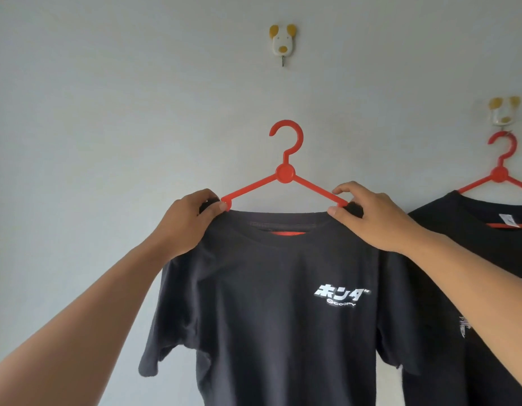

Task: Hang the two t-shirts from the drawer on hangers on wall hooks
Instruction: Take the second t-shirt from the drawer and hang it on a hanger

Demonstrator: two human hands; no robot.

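While both hands [192, 221] pinch black cotton t-shirt [277, 303], red plastic hanger [285, 171]

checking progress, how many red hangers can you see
2: one red hanger held up in the middle below the free wall hook, another at the right edge, cut off.

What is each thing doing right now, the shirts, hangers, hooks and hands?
Near shirt: on its hanger, held up, not yet hung.
Near hanger: in the air below the free hook.
Free hook: on the wall, bare.
Far shirt: hanging.
Far hanger: on its hook.
Far hook: taken.
Left hand: pinching a shoulder.
Right hand: pinching the other shoulder.
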